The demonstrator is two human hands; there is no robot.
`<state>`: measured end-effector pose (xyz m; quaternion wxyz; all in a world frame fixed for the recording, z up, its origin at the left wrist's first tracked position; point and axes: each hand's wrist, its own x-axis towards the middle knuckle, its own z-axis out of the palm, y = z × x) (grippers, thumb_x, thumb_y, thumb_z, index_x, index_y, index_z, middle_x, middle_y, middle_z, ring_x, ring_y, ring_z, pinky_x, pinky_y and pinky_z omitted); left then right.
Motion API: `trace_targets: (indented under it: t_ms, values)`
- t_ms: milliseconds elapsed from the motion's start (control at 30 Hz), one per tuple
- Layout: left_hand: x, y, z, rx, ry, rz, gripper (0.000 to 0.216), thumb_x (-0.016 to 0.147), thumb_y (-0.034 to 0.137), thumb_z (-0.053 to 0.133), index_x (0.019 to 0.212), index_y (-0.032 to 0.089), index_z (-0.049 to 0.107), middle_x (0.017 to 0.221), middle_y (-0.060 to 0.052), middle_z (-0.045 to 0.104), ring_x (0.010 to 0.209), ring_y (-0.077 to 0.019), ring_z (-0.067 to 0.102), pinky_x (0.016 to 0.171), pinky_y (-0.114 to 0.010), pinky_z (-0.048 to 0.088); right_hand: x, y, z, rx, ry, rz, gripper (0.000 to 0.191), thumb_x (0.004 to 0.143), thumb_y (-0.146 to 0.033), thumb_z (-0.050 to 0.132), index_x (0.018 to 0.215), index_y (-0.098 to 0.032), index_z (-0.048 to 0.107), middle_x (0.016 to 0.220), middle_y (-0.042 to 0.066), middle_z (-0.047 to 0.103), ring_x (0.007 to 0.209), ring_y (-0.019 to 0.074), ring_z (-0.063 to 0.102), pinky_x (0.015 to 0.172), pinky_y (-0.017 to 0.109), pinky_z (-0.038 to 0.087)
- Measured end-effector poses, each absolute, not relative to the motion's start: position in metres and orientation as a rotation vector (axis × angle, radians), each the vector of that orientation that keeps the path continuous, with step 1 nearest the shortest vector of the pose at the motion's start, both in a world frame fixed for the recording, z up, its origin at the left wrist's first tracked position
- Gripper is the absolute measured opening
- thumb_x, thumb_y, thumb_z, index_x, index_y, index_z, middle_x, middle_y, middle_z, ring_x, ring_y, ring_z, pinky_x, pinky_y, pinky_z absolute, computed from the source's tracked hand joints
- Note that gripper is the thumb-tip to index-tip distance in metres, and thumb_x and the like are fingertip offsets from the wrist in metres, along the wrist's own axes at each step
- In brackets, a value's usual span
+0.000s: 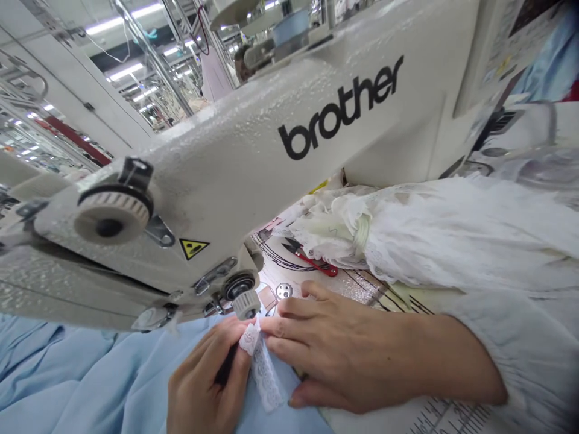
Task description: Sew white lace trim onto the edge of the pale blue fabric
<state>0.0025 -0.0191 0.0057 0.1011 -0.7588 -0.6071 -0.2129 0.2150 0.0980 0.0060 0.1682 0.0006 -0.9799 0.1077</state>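
Close to the needle area of a white sewing machine (226,163), my left hand (208,374) pinches a strip of white lace trim (268,377) between thumb and fingers. The lace's upper end folds over at the fingertips, and its tail hangs down across light blue fabric (131,374). My right hand (348,349) lies flat to the right of the lace, fingers apart, its fingertips touching the cloth and the lace's edge. The machine's head hides the needle and presser foot.
Red-handled thread snips (316,262) lie on the machine bed behind my right hand, beside dark loose cords (280,259). A tied bundle of white lacy fabric (452,229) fills the right side. Printed ruler marks (452,416) show at the lower right.
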Motion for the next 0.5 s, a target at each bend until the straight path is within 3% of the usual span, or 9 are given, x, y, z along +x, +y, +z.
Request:
trace_targets:
  t_ms: [233,500]
  values:
    - [0.0056,-0.0246,0.0020,-2.238,-1.774,-0.835,0.021,0.087,0.013,0.054,0.104,0.022,0.063,0.104,0.000,0.072,0.101,-0.0125,0.066,0.096,-0.021,0.049,0.2173,0.0970,0.0066,-0.017,-2.762,0.314,0.041,0.095,-0.049,0.052,0.107,-0.011,0.060,0.102,0.007,0.063,0.101,0.0230,0.050,0.085,0.036,0.035]
    - [0.0039,-0.0237,0.0042,-2.339,-1.608,-0.641,0.024,0.085,0.009,0.055,0.106,0.019,0.060,0.105,-0.003,0.072,0.101,-0.0119,0.067,0.097,-0.020,0.049,0.2178,0.0940,0.0041,-0.076,-2.734,0.238,0.042,0.095,-0.050,0.052,0.106,-0.011,0.061,0.100,0.008,0.063,0.100,0.0241,0.050,0.087,0.038,0.036]
